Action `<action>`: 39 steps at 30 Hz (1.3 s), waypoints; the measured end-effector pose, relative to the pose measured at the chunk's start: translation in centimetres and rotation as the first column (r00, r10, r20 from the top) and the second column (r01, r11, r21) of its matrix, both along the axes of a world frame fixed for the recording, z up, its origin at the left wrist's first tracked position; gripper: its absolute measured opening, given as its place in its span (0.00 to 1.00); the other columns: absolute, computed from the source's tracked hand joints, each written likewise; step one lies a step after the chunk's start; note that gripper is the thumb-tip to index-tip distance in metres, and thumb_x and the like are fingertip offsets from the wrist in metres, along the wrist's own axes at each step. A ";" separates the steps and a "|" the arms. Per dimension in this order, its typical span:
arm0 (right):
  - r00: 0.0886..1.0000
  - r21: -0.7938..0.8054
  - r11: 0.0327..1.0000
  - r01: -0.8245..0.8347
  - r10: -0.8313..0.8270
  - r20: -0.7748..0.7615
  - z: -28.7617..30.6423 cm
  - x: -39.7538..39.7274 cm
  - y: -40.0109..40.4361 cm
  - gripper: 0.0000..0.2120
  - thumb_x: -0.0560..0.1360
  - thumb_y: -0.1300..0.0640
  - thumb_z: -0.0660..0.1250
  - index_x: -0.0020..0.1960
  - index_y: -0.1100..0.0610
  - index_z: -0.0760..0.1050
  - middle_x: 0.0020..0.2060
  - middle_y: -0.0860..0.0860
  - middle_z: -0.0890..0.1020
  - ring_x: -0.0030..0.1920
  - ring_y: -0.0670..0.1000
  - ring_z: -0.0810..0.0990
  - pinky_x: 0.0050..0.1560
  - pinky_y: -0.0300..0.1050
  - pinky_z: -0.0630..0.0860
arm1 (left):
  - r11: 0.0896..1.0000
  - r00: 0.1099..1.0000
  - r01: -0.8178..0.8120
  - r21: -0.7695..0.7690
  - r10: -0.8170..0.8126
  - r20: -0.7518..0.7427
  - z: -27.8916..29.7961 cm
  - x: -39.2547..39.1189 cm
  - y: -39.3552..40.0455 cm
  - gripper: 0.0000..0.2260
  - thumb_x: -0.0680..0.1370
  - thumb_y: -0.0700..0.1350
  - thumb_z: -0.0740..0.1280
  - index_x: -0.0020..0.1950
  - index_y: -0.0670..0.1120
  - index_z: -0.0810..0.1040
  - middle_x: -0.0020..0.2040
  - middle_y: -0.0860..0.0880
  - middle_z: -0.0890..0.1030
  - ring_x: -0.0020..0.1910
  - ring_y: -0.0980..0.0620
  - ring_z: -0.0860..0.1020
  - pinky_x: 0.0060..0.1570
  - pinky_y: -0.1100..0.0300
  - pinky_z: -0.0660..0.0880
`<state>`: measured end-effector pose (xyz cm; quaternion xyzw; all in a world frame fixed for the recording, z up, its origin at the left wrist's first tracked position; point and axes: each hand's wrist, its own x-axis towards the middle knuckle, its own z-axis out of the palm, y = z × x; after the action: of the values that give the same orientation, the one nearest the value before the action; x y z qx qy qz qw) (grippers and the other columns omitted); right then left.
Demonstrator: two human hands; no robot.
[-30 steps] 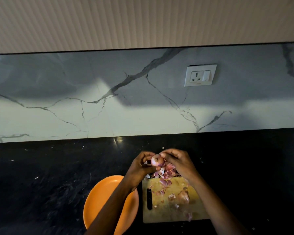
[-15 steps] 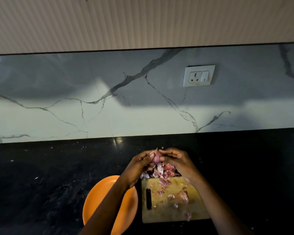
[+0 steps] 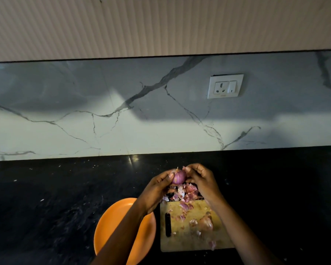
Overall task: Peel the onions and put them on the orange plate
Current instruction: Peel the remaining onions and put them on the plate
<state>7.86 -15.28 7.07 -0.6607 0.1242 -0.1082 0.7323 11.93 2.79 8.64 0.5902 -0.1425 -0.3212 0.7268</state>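
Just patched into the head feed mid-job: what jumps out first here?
Both hands meet above the far end of the cutting board: the left hand holds a purple onion while the right hand picks at it. Below them lies a heap of peels; the orange plate sits left of the board.

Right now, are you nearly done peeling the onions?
Not yet. A pile of peels lies by the cutting board. The left hand holds a purple onion while the right hand picks at it. Another onion waits on the board. The orange plate shows no onions.
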 end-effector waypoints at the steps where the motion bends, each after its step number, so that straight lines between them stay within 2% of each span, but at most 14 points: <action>1: 0.999 0.005 0.999 0.040 -0.040 -0.006 -0.1 0.0 -0.2 0.05 0.79 0.58 0.68 0.52 0.58 0.81 0.45 0.52 0.86 0.46 0.49 0.85 0.46 0.41 0.81 | 1.000 1.000 -0.005 -0.012 0.005 -0.009 -0.1 0.1 0.0 0.19 0.83 0.49 0.63 0.71 0.42 0.74 0.64 0.38 0.80 0.59 0.45 0.80 0.56 0.54 0.76; 4: 0.987 0.002 0.987 0.160 -0.160 -0.029 -0.8 0.1 -1.1 0.07 0.80 0.58 0.67 0.53 0.60 0.80 0.44 0.52 0.86 0.47 0.50 0.86 0.46 0.41 0.82 | 0.994 0.993 -0.064 -0.086 0.054 -0.107 -0.3 0.4 0.2 0.19 0.83 0.47 0.63 0.72 0.42 0.73 0.65 0.36 0.79 0.56 0.43 0.80 0.57 0.55 0.78; 7: 0.978 -0.181 0.970 0.160 -0.180 -0.101 -2.0 0.3 -2.1 0.06 0.79 0.59 0.70 0.54 0.58 0.79 0.47 0.51 0.85 0.50 0.51 0.84 0.52 0.47 0.83 | 0.973 0.958 -0.161 -0.165 0.114 -0.264 -0.2 0.5 0.3 0.19 0.79 0.46 0.62 0.68 0.41 0.75 0.61 0.37 0.81 0.50 0.46 0.84 0.48 0.59 0.81; 10: 0.970 -0.401 0.911 0.090 -0.172 -0.173 -2.2 0.1 -2.4 0.12 0.78 0.56 0.71 0.61 0.53 0.78 0.54 0.47 0.82 0.57 0.47 0.80 0.58 0.43 0.76 | 0.979 0.971 -0.158 -0.128 0.130 -0.202 -0.1 0.1 0.2 0.12 0.79 0.42 0.64 0.61 0.41 0.77 0.53 0.44 0.83 0.46 0.52 0.85 0.45 0.62 0.80; 12: 0.976 -0.434 0.898 0.072 -0.154 -0.157 -1.6 -0.1 -2.1 0.14 0.79 0.55 0.70 0.64 0.53 0.77 0.56 0.46 0.80 0.58 0.45 0.78 0.57 0.38 0.73 | 0.984 0.981 -0.173 -0.034 0.170 -0.091 -0.4 0.1 0.3 0.14 0.79 0.38 0.66 0.65 0.45 0.77 0.54 0.48 0.85 0.52 0.52 0.84 0.50 0.61 0.80; 15: 0.991 -0.398 0.917 0.020 -0.071 -0.116 -0.2 -0.3 -1.7 0.12 0.80 0.52 0.68 0.62 0.50 0.79 0.57 0.44 0.82 0.58 0.41 0.79 0.51 0.29 0.73 | 0.973 0.975 -0.216 0.084 0.211 0.065 -1.2 0.4 0.5 0.19 0.76 0.38 0.72 0.66 0.48 0.77 0.59 0.47 0.83 0.58 0.50 0.82 0.55 0.58 0.79; 19: 0.988 -0.324 0.933 -0.154 0.143 -0.059 1.6 -0.3 -0.7 0.09 0.78 0.51 0.71 0.58 0.43 0.81 0.54 0.42 0.85 0.57 0.40 0.81 0.57 0.36 0.78 | 0.960 0.959 -0.254 0.121 0.233 0.160 -0.9 0.1 0.3 0.20 0.73 0.36 0.75 0.62 0.46 0.77 0.56 0.47 0.84 0.55 0.51 0.83 0.49 0.62 0.80; 21: 0.977 -0.270 0.939 -0.212 0.214 -0.020 1.9 -0.1 0.2 0.09 0.76 0.55 0.73 0.55 0.46 0.83 0.52 0.44 0.86 0.56 0.43 0.83 0.56 0.39 0.79 | 0.957 0.952 -0.264 0.116 0.240 0.189 -0.8 -0.1 0.1 0.20 0.72 0.35 0.76 0.62 0.44 0.78 0.55 0.46 0.84 0.53 0.51 0.84 0.48 0.62 0.80; 25: 0.985 -0.220 0.964 -0.146 0.162 0.057 1.5 0.1 0.7 0.06 0.75 0.63 0.73 0.52 0.58 0.85 0.47 0.49 0.87 0.50 0.48 0.85 0.51 0.39 0.80 | 0.958 0.950 -0.273 0.091 0.254 0.183 -0.8 -0.2 -0.2 0.20 0.71 0.35 0.77 0.61 0.44 0.78 0.55 0.45 0.85 0.53 0.50 0.84 0.48 0.61 0.80; 29: 0.996 -0.217 0.973 -0.082 0.090 0.028 1.0 0.2 0.6 0.04 0.75 0.62 0.73 0.47 0.53 0.84 0.43 0.51 0.87 0.47 0.50 0.85 0.50 0.44 0.80 | 0.963 0.956 -0.258 0.081 0.243 0.162 -0.8 -0.4 -0.5 0.18 0.72 0.39 0.77 0.61 0.45 0.80 0.54 0.45 0.85 0.55 0.47 0.84 0.50 0.58 0.81; 33: 0.998 -0.242 0.969 -0.054 0.059 0.013 1.4 -0.1 0.5 0.03 0.76 0.59 0.72 0.46 0.52 0.83 0.41 0.50 0.86 0.45 0.46 0.84 0.47 0.39 0.79 | 0.980 0.975 -0.195 0.038 0.190 0.112 -0.7 -0.7 -0.6 0.19 0.73 0.45 0.74 0.63 0.45 0.79 0.57 0.44 0.84 0.58 0.45 0.83 0.56 0.53 0.80; 36: 0.998 -0.238 0.969 -0.062 0.062 -0.007 1.4 -0.2 0.5 0.03 0.78 0.55 0.71 0.47 0.52 0.82 0.42 0.51 0.86 0.46 0.49 0.85 0.48 0.43 0.80 | 0.988 0.981 -0.155 0.013 0.152 0.117 -0.6 -0.7 -0.5 0.17 0.77 0.46 0.71 0.65 0.44 0.79 0.58 0.44 0.84 0.59 0.45 0.82 0.60 0.51 0.79; 39: 0.999 -0.141 0.989 -0.048 0.043 -0.033 1.6 -0.2 0.9 0.10 0.80 0.51 0.66 0.49 0.57 0.81 0.43 0.55 0.86 0.47 0.55 0.86 0.49 0.46 0.83 | 0.988 0.980 -0.149 0.038 0.142 0.142 -0.5 -0.7 -0.5 0.16 0.78 0.48 0.69 0.65 0.44 0.79 0.58 0.44 0.84 0.59 0.45 0.82 0.60 0.52 0.78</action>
<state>7.64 -14.34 8.66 -0.7153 0.1122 -0.0900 0.6839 11.25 2.28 8.14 0.6374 -0.1413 -0.2286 0.7221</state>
